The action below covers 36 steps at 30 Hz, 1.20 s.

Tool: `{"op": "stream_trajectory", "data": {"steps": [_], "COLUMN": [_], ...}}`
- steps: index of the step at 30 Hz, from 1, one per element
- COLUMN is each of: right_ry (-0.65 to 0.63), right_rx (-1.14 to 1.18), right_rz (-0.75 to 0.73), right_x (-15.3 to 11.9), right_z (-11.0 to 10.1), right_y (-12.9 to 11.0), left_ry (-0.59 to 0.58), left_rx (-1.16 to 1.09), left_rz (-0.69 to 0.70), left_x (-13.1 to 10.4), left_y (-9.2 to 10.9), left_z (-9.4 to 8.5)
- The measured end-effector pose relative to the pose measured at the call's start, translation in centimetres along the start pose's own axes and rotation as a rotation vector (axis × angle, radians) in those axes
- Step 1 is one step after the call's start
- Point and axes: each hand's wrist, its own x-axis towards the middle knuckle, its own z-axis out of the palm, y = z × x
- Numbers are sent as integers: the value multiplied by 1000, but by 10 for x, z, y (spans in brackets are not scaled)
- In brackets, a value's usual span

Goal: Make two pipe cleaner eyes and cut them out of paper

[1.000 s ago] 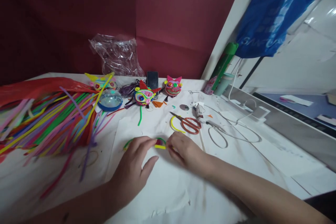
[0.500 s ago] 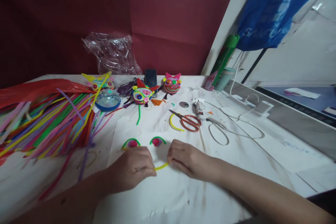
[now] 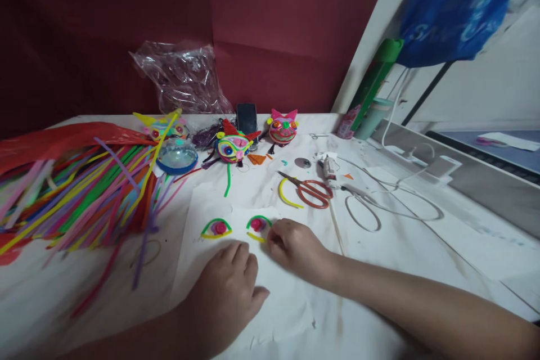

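On the white paper sheet (image 3: 194, 270) lie two eye shapes made of fuzzy pipe cleaner. The left eye shape (image 3: 220, 228) has a green upper arc, a yellow lower arc and a pink-red centre. Beside it, the right eye shape (image 3: 256, 225) has a green arc on top. My right hand (image 3: 297, 250) is closed at its right corner, pinching the end of a short yellow pipe cleaner (image 3: 255, 237) laid under the centre; the fingertips are partly hidden. My left hand (image 3: 228, 292) rests on the paper below the eyes, empty, with its thumb apart.
Orange-handled scissors (image 3: 312, 194), a yellow strip (image 3: 287, 194) and a corded glue gun (image 3: 331, 170) lie at right. Behind stand decorated lion-like heads (image 3: 234, 146) and a phone (image 3: 247, 118). Many coloured pipe cleaners (image 3: 93, 191) spread over the left side.
The yellow pipe cleaner, held between both hands before, now lies under the right eye. My left hand has let go and drawn back toward me. The view has shifted slightly.
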Motion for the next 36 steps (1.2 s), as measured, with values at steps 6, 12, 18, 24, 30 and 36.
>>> {"op": "stream_trajectory", "data": {"steps": [6,12,18,24,30,36], "right_ry": [-29,-28,-25,-43,-46,-50], "right_rx": [-44,-48,-37,-31,-27,-42], "right_rz": [66,75,67,73,73,70], "right_x": [6,7,8,9,9,10], "right_z": [4,7,9,9,8,9], "right_y": [-1,-1,0,-1,-1,0], "left_ry": [-44,-150,-253,-286,-302,-264], "left_rx": [-47,-53,-92,-145,-169,-186], "left_rz": [-43,-42,-61,-88,-93,-88], "left_x": [0,4,7,10,9,8], "left_y": [-6,-6,-7,-7,-7,-9], "left_z": [3,0,-4,-4,-5,-3]}}
